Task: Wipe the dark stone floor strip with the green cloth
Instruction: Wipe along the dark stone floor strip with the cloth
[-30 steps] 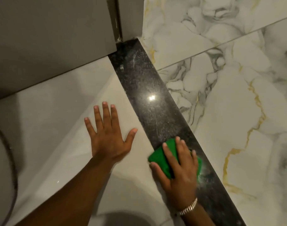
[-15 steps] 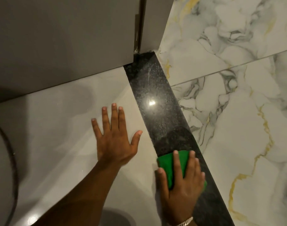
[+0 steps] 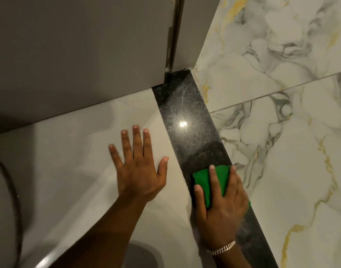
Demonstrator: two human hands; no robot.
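- Glossy floor fills the head view: a plain pale tile (image 3: pixel 72 151) on one side, white marble with grey and gold veins (image 3: pixel 281 142) on the other, and a dark stone floor strip (image 3: pixel 187 113) running between them up to a grey wall panel (image 3: pixel 78 55).
- Pressed flat on the near part of that strip is the right hand (image 3: pixel 221 206), palm down on the green cloth (image 3: pixel 203 178).
- The right hand's fingers (image 3: pixel 214 176) are stretched out and slightly spread over the cloth rather than curled round it; it pins the cloth to the stone without pinching it.
- Cloth shows ahead of the fingertips and between thumb and forefinger; a small green edge peeks out on the far side of the palm. The rest is hidden under the hand.
- Just beyond the fingertips, the strip looks darker; farther on sits a bright light reflection (image 3: pixel 183 124), with faint pale scratches near the wall end.
- A metal chain bracelet (image 3: pixel 221 248) circles the right wrist.
- Beside the cloth hand, apart from it, the left hand (image 3: pixel 140 175) lies flat on the pale tile, fingers splayed wide, holding nothing; its thumb tip is close to the strip's edge.
- A dark curved cable or rim (image 3: pixel 13 190) shows at the frame's edge, well away from both hands; which it is I cannot tell.
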